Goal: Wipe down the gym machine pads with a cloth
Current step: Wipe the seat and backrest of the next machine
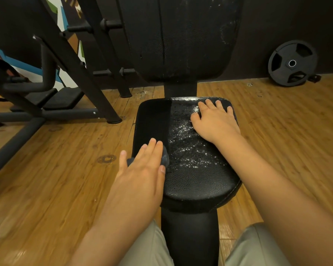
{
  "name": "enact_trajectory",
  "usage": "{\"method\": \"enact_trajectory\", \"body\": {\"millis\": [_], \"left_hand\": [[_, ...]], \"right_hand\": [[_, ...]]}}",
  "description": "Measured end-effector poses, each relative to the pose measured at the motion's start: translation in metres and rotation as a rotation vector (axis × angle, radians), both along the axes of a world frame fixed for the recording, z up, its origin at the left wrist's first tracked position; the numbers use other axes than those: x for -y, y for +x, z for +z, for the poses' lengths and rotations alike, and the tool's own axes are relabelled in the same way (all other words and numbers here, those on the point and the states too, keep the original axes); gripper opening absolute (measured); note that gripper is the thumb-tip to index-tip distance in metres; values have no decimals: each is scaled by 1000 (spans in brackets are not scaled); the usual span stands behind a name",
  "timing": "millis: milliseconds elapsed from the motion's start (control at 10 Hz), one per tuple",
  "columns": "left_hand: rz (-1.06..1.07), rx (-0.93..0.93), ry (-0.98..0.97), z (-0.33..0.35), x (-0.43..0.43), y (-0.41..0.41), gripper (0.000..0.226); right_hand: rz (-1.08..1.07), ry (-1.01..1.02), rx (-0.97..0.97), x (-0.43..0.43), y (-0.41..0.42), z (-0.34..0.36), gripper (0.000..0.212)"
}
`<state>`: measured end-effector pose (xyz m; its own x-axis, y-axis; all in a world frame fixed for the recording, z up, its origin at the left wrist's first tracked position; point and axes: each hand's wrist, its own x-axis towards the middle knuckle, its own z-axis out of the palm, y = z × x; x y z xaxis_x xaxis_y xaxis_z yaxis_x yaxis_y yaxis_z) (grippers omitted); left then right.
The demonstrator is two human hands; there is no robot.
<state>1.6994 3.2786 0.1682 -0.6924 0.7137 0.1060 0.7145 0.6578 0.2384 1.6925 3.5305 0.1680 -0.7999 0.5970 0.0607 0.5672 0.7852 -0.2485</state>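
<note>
A black seat pad fills the middle of the view, its right half speckled with shiny wet droplets, its left strip dark and matte. My left hand presses flat, fingers straight, on a small dark grey cloth at the pad's left edge; only bits of the cloth show beside the fingers. My right hand rests flat with fingers spread on the pad's far right corner. Behind stands the upright black back pad, with pale streaks on its right side.
A black machine frame with pegs and a footplate stands to the left on the wooden floor. A weight plate leans on the dark wall at the right. The seat post rises between my knees.
</note>
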Motion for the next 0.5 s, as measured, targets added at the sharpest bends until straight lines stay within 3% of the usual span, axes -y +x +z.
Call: {"method": "enact_trajectory", "body": {"millis": [200,500], "left_hand": [[-24,72,-16,12,-30,-32,54],[-44,44,-43,15,-98,-106,54]], "right_hand": [[-1,0,5,1,0,0,62],[1,-7,-6,3,1,1,62]]}}
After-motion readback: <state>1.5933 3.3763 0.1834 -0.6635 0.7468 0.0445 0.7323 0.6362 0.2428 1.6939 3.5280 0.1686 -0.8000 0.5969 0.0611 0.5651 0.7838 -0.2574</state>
